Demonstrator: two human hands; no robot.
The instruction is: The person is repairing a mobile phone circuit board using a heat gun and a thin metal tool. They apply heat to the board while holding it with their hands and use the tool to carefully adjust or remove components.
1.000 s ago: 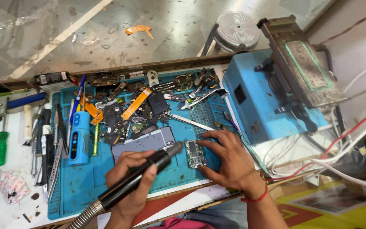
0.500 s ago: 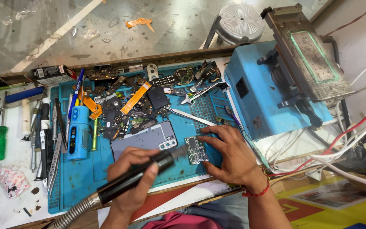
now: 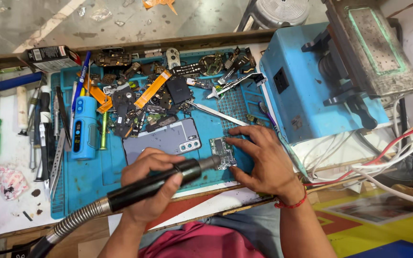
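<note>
Light: bright and even, falling from above onto the blue mat (image 3: 92, 177).
Shadows: soft and short, under both hands beside the mat.
Glare: pale sheen on the glass counter (image 3: 34, 24) beyond the mat.
Focus: sharp across the mat; no motion blur.
Edges: slight wide-angle bending beyond the mat.
</note>
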